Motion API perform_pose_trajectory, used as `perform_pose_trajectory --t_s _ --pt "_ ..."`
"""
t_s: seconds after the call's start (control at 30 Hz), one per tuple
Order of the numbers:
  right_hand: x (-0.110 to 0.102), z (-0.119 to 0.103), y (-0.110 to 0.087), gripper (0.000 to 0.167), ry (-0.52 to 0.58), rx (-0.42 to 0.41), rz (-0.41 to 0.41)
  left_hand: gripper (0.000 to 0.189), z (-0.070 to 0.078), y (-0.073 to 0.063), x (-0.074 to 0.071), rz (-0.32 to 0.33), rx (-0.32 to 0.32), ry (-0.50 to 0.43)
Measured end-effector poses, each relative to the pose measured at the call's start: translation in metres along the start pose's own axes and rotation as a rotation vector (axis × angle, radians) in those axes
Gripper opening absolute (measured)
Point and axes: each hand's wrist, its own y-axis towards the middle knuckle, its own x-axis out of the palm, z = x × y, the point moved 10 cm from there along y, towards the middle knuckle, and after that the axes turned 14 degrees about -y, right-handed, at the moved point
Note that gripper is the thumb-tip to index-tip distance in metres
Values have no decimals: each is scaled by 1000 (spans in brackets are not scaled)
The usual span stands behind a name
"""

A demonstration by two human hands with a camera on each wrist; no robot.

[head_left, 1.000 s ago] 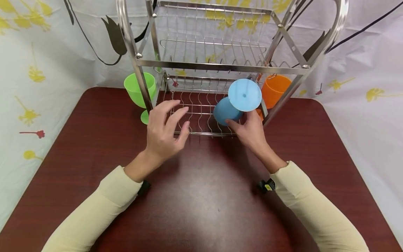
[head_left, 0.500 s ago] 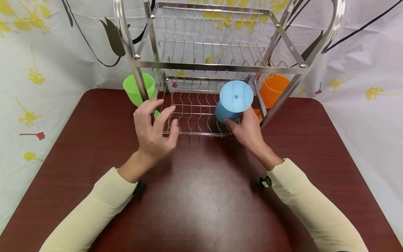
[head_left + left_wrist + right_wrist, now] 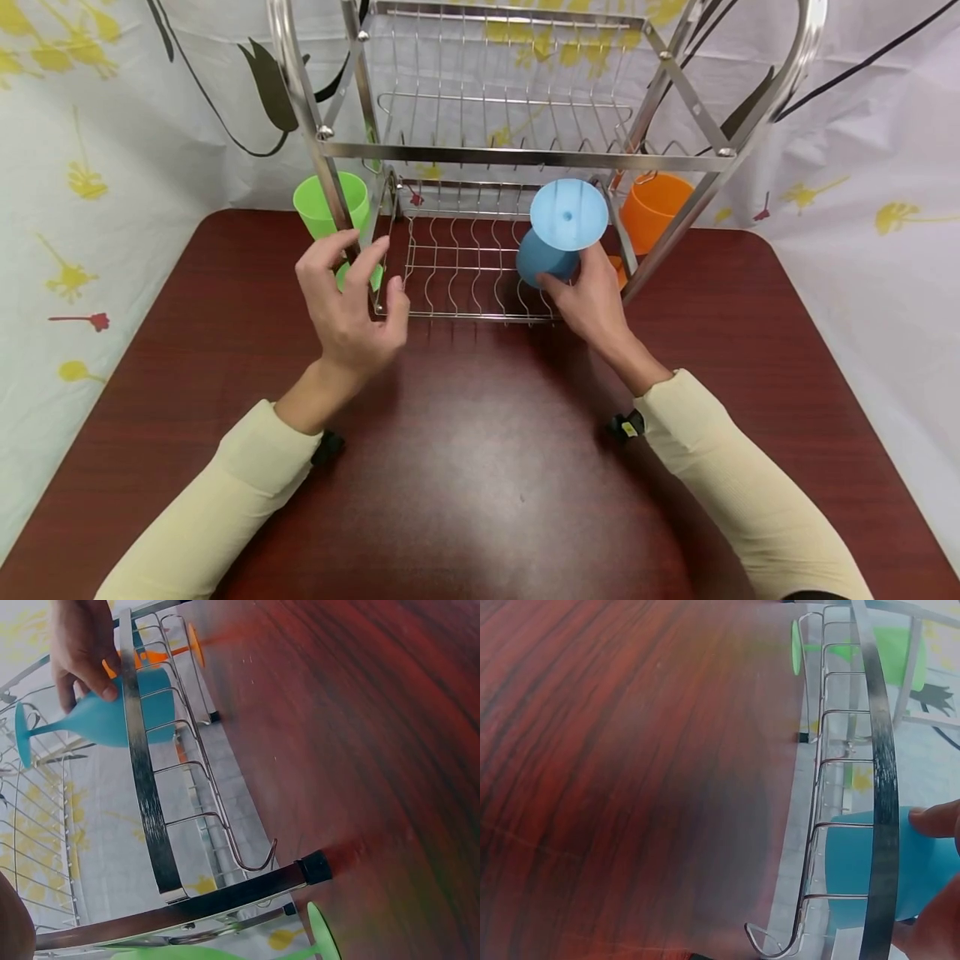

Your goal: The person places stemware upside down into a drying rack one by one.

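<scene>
My right hand [image 3: 595, 304] grips a blue plastic goblet [image 3: 568, 215] by its bowl. The goblet is upside down, its round foot uppermost, at the right end of the dish rack's lower wire shelf [image 3: 465, 268]. In the left wrist view, the goblet [image 3: 101, 721] shows side-on with its bowl partly behind a flat metal bar [image 3: 146, 787]. My left hand [image 3: 348, 321] holds nothing; its fingers are spread and bent beside the rack's left front post. Just behind it stands a green goblet [image 3: 309, 200], partly covered by the post and the hand.
The two-tier metal dish rack [image 3: 517, 156] stands at the back of the dark red-brown table [image 3: 480, 467]. Outside its right leg is an orange goblet [image 3: 656, 208]. A patterned white sheet [image 3: 112, 250] hangs behind and along both sides.
My left hand has moved left, from in front of the lower shelf to the left post. The blue goblet has shifted slightly left and back in my right hand, which keeps its grip.
</scene>
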Motion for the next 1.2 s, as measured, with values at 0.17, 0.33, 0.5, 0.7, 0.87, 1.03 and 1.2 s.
perform_pose_trajectory --t_s 0.17,0.33,0.5,0.7,0.87,1.03,1.2 --pt "3 3 2 74 14 37 -22 38 -7 1 -6 65 -36 9" --pt "5 5 5 75 8 78 -38 45 -13 4 -9 87 -88 -1" --pt "7 6 8 74 33 103 -40 50 -22 6 -11 100 -164 -25" --pt "10 7 10 73 48 136 -41 57 -39 3 -11 95 -316 -51" --pt "11 8 14 75 52 157 -45 59 -50 1 -9 62 -418 -84" --pt "11 10 17 77 60 178 -50 58 -57 1 -7 54 -518 -142" --pt "9 15 20 78 60 207 -53 52 -61 1 -1 69 -662 -264"
